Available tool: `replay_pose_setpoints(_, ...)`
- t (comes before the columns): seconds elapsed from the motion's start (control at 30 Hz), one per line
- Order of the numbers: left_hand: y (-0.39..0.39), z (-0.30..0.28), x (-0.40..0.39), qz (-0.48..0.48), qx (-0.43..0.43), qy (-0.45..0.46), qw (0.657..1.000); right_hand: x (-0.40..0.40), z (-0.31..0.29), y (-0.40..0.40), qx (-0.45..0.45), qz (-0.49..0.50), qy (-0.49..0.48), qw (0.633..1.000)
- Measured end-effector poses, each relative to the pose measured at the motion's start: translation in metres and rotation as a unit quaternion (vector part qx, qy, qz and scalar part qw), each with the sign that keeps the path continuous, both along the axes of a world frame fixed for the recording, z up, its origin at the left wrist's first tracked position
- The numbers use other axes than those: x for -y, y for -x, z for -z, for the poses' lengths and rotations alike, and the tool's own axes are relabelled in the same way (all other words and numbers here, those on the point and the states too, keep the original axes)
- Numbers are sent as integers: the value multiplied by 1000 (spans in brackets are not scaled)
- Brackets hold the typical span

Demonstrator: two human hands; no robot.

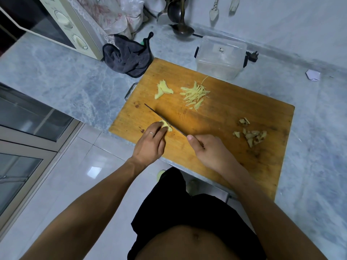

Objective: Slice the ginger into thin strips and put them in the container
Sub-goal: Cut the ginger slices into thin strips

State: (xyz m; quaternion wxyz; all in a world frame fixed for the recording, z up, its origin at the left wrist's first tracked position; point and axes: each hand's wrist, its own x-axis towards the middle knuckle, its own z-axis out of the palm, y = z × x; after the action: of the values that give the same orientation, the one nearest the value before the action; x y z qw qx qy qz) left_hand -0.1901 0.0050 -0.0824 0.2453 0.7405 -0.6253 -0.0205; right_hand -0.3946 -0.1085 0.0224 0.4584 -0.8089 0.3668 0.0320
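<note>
A wooden cutting board (pixel 216 117) lies on the marble counter. My left hand (pixel 151 143) holds down a pale yellow ginger piece (pixel 166 125) near the board's front left with curled fingers. My right hand (pixel 208 149) grips the handle of a knife (pixel 163 118), whose blade stands edge-down right beside the ginger piece. A pile of thin ginger strips (pixel 195 94) lies at the board's middle back. Peeled ginger slices (pixel 163 89) lie to its left. A clear plastic container (pixel 220 57) stands behind the board, and it looks empty.
Brown ginger peel scraps (pixel 249 133) lie at the board's right. A dark grey cloth (pixel 127 55) sits behind the board's left corner, a microwave (pixel 62 25) beyond it. A ladle (pixel 181 25) and utensils hang at the back wall. The counter edge runs just below the board.
</note>
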Motion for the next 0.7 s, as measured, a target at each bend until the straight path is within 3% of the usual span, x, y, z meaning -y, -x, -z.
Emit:
replay_pose_setpoints(0.2,-8,-3,2,52,7,-25,998,-4,-5,-8,-11,4,21,1000)
replay_pose_setpoints(0.47,-12,-13,-2,61,-6,-61,996,-32,-10,-14,-8,7,179,984)
replay_pose_setpoints(0.7,-12,-13,-3,62,-3,-70,996,-41,-6,-28,-28,0,190,981)
